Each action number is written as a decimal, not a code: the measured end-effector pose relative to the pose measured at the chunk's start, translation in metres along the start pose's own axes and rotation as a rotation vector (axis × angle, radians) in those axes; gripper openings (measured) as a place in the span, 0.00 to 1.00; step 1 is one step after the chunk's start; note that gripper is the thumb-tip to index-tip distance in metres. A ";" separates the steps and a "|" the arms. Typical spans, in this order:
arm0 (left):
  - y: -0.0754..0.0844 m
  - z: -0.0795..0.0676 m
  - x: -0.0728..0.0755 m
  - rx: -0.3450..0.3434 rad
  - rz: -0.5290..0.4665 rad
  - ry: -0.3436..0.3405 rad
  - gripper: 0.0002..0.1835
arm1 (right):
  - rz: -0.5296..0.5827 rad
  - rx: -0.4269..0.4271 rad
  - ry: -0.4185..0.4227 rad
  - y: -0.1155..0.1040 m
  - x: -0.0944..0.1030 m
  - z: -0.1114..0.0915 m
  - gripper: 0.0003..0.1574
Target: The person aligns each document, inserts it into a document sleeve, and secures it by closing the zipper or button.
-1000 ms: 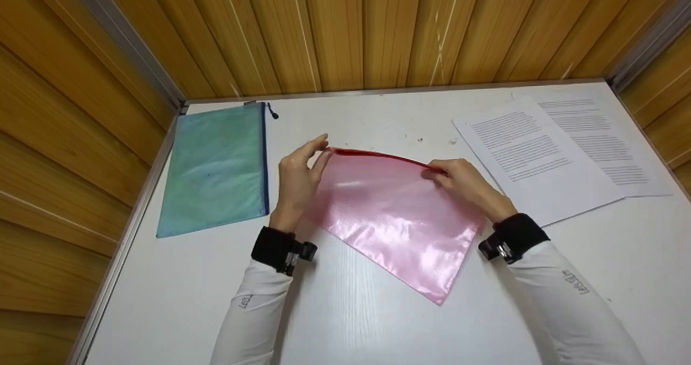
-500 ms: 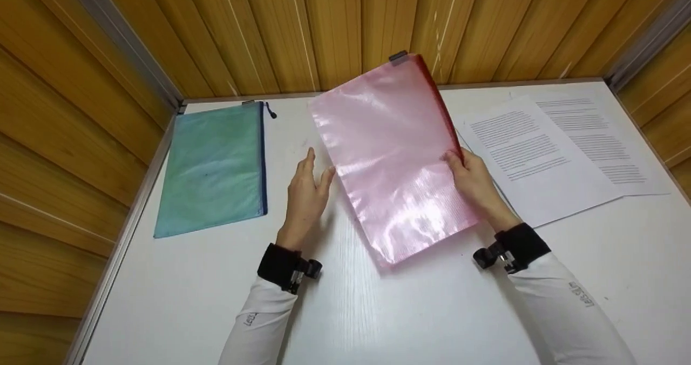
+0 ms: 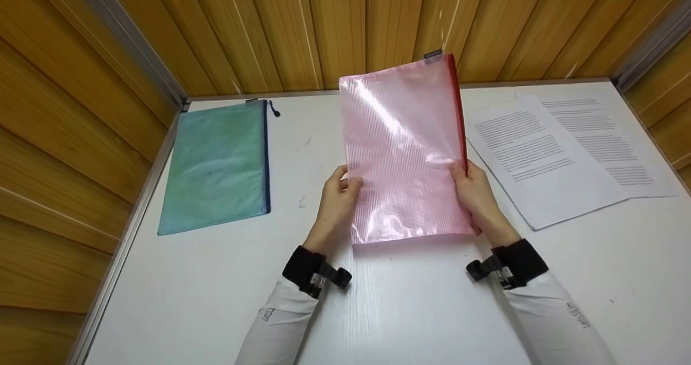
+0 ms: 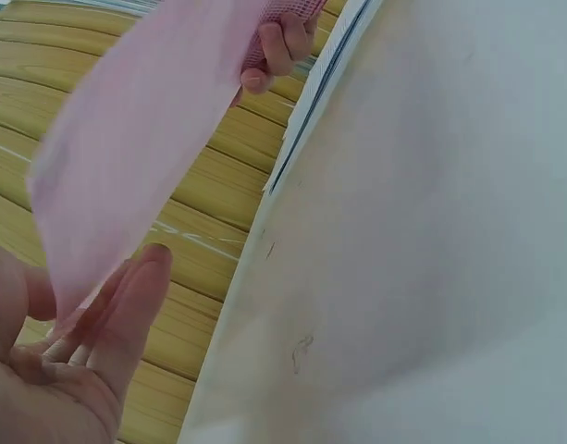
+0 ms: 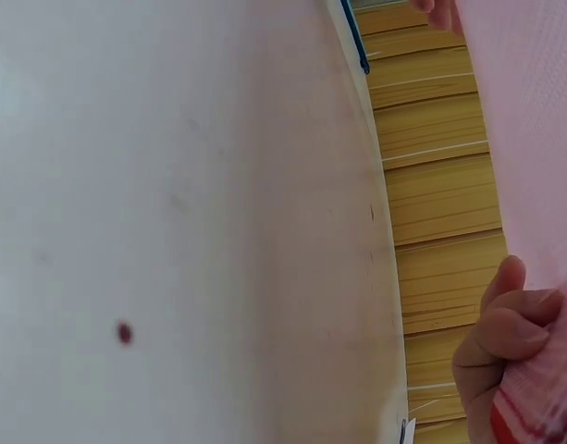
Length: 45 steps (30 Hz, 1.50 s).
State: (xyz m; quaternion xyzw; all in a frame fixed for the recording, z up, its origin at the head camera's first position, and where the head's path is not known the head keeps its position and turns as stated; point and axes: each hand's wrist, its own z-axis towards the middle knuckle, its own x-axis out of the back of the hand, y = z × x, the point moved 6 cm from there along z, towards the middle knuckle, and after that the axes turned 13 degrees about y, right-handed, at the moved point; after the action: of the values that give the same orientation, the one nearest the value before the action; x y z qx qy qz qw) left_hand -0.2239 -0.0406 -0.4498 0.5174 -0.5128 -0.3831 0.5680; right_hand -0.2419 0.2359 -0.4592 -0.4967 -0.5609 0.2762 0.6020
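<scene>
A pink translucent zipper file bag [image 3: 402,149] with a red zipper edge on its right side is held up above the table, long sides near vertical. My left hand [image 3: 337,197] pinches its left edge, thumb in front and fingers behind. On the other side my right hand [image 3: 478,192] grips the red zipper edge, thumb on the front face. In the left wrist view the bag's edge runs between the thumb and fingers of the left hand [image 4: 80,342]. The right wrist view shows curled fingers of the right hand [image 5: 505,342] at the back of the bag.
At the left of the white table [image 3: 410,311] lies a green zipper file bag [image 3: 216,165] with a dark blue zipper edge. Printed sheets of paper [image 3: 540,187] overlap each other at the right. Wood-panelled walls [image 3: 334,30] stand behind and at the left.
The pink bag has been turned so its zipper edge is at the right, then straightened. My left hand let go of it, then took its left edge; the right hand kept its grip.
</scene>
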 end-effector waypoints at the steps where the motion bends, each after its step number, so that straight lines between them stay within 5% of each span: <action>1: -0.001 -0.001 0.000 0.005 -0.009 0.005 0.18 | -0.001 -0.007 -0.010 0.000 -0.001 -0.002 0.28; 10: -0.005 -0.002 0.006 -0.051 0.118 -0.007 0.18 | -0.081 0.031 -0.084 0.005 -0.004 -0.012 0.35; 24: -0.020 0.012 0.011 -0.022 0.332 -0.096 0.18 | -0.350 0.157 -0.164 0.013 -0.002 -0.009 0.36; 32: -0.025 0.018 0.021 0.052 0.447 -0.057 0.23 | -0.404 0.186 -0.202 0.014 0.001 -0.005 0.40; 38: -0.014 0.016 0.030 -0.024 0.589 0.031 0.29 | -0.380 0.181 -0.215 0.012 0.007 -0.008 0.39; 45: 0.007 0.003 0.023 -0.251 0.774 0.040 0.22 | -0.459 0.407 -0.171 -0.002 0.016 -0.017 0.31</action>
State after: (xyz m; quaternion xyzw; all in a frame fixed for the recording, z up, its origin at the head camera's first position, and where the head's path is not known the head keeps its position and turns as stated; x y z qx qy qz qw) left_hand -0.2232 -0.0618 -0.4394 0.2200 -0.6078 -0.1907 0.7388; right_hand -0.2229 0.2446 -0.4488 -0.2015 -0.6401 0.2805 0.6863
